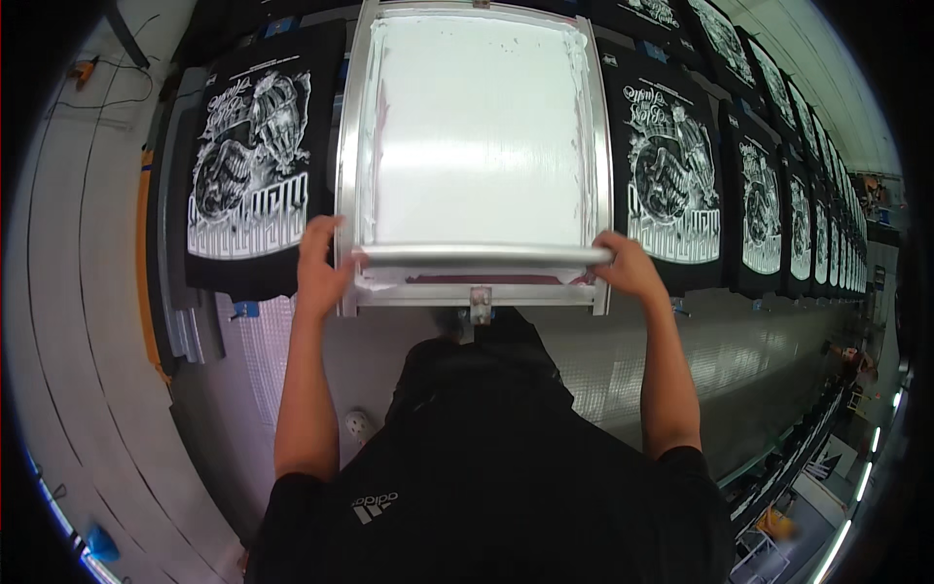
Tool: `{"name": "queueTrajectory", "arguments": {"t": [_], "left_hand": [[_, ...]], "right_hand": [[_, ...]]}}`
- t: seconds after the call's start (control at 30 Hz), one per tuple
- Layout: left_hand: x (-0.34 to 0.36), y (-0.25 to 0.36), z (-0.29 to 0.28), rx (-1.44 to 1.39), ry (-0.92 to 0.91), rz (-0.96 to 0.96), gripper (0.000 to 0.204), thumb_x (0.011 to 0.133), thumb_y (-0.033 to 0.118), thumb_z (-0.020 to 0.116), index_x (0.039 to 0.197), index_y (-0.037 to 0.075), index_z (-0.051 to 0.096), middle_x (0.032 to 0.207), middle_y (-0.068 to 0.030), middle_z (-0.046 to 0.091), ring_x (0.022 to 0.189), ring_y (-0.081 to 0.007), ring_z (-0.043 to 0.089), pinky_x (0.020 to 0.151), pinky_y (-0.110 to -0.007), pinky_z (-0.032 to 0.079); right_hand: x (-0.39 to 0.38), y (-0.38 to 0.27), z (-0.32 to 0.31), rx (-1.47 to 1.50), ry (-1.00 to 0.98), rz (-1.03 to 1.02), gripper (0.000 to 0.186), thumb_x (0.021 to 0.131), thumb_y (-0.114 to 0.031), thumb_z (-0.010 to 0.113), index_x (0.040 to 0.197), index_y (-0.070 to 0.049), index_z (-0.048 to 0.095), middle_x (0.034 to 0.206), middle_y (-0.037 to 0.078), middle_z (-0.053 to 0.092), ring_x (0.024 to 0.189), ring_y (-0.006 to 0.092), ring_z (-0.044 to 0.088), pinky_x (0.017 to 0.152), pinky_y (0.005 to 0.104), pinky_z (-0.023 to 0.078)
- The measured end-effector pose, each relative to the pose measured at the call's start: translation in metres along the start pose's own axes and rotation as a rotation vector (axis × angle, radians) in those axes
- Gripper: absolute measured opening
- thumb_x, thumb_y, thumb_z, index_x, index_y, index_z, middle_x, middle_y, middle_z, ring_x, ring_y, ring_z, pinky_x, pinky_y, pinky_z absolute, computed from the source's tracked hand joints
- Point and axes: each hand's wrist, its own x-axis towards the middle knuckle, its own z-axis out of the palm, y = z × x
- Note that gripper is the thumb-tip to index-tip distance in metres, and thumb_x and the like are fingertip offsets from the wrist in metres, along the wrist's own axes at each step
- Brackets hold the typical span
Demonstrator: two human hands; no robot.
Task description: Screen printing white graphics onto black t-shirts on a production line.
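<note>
A metal-framed printing screen [348, 165] lies in front of me, its mesh [477, 136] coated with white ink. Across its near end runs a long silvery squeegee [477, 256]. My left hand [323, 263] is closed at the squeegee's left end, beside the frame's left rail; its fingertips are partly hidden. At the opposite end my right hand [630, 265] has its fingers curled round the bar, by the right rail. White ink is smeared along the inner edges, and a dark reddish strip shows just below the squeegee. What lies under the screen is hidden.
Black printed shirts lie on boards to the left [253, 165] and right [671, 175], more receding in a long row at far right. A metal clamp [481, 304] sits at the frame's near edge. A yellow-edged rail [146, 263] runs at left.
</note>
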Motion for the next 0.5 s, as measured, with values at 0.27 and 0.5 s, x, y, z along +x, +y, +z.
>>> {"name": "queueTrajectory", "arguments": {"t": [0.27, 0.5], "left_hand": [[0.079, 0.074, -0.011, 0.409, -0.667, 0.261, 0.020, 0.072, 0.021, 0.076, 0.083, 0.007, 0.066, 0.078, -0.0136, 0.065, 0.081, -0.0353, 0.064, 0.073, -0.046, 0.051], [0.245, 0.045, 0.027, 0.411, -0.427, 0.266, 0.023, 0.075, 0.021, 0.075, 0.093, 0.009, 0.068, 0.081, -0.0132, 0.067, 0.078, -0.0352, 0.065, 0.069, -0.044, 0.051]], "right_hand": [[0.017, -0.029, -0.003, -0.251, 0.000, -0.168, 0.023, 0.066, -0.013, 0.075, 0.085, -0.006, 0.065, 0.078, 0.017, 0.067, 0.077, 0.0402, 0.065, 0.069, 0.0474, 0.051], [0.188, -0.045, -0.103, -0.407, 0.192, -0.302, 0.026, 0.069, -0.004, 0.060, 0.094, -0.007, 0.067, 0.077, 0.019, 0.066, 0.076, 0.0410, 0.064, 0.069, 0.0484, 0.051]]}}
